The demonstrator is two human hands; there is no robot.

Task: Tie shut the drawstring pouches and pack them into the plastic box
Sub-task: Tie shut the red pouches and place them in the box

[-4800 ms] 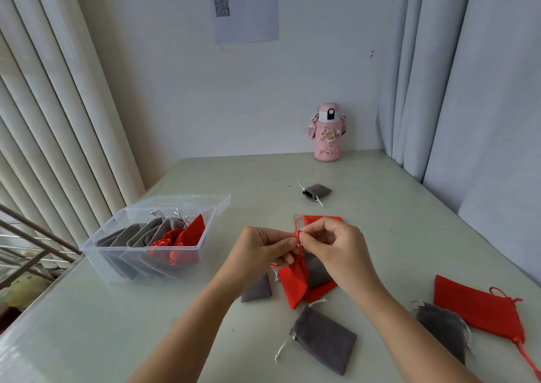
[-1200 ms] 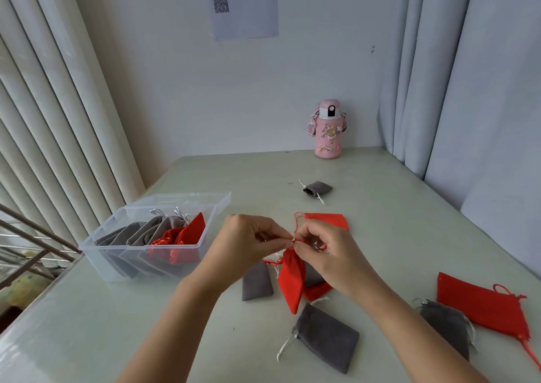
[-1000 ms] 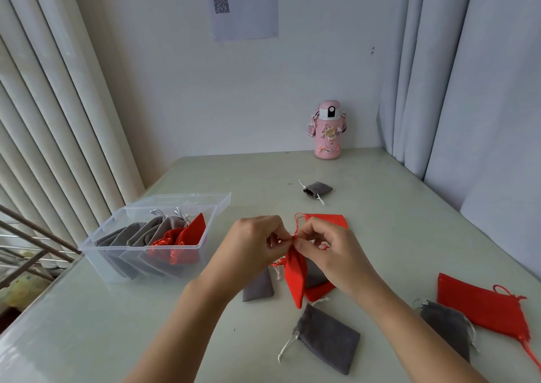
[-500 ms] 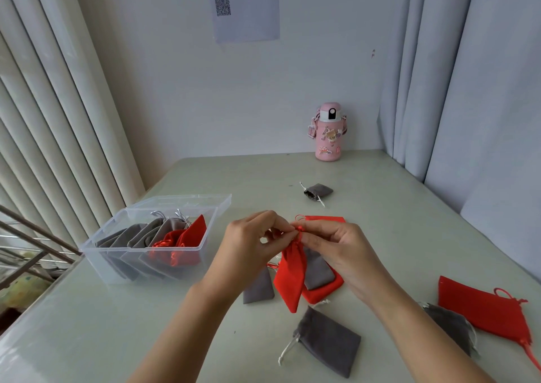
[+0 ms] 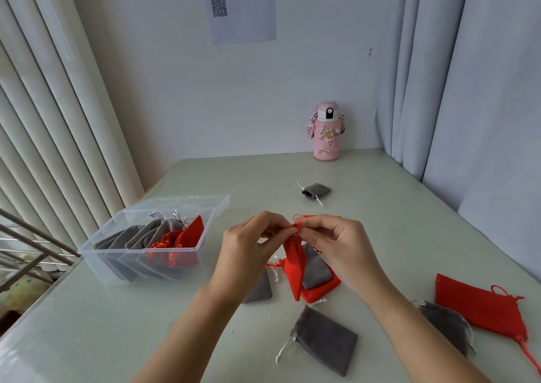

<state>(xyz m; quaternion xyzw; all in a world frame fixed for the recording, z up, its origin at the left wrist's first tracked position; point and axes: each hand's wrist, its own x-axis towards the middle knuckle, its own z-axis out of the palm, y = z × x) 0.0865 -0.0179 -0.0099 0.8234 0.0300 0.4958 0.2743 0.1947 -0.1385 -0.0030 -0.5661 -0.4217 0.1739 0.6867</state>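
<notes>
My left hand (image 5: pixel 248 248) and right hand (image 5: pixel 336 245) both pinch the strings (image 5: pixel 296 225) at the top of the red pouch (image 5: pixel 294 268). It hangs long-ways down from them, just over the desk (image 5: pixel 380 221). The box (image 5: pixel 96 265) sits open on the left, nearer my left hand.

An open-topped plastic box (image 5: pixel 96 267), mostly filled with pouches, has its lid (image 5: pixel 187 201) behind it. Bare worktop (image 5: pixel 87 330) stretches in front of the box and just right of it. Farther right, a red pouch (image 5: pixel 294 265) hangs over loose pouches (image 5: pixel 325 340). Far behind and right of the box stands a pink bottle (image 5: pixel 326 136).
</notes>
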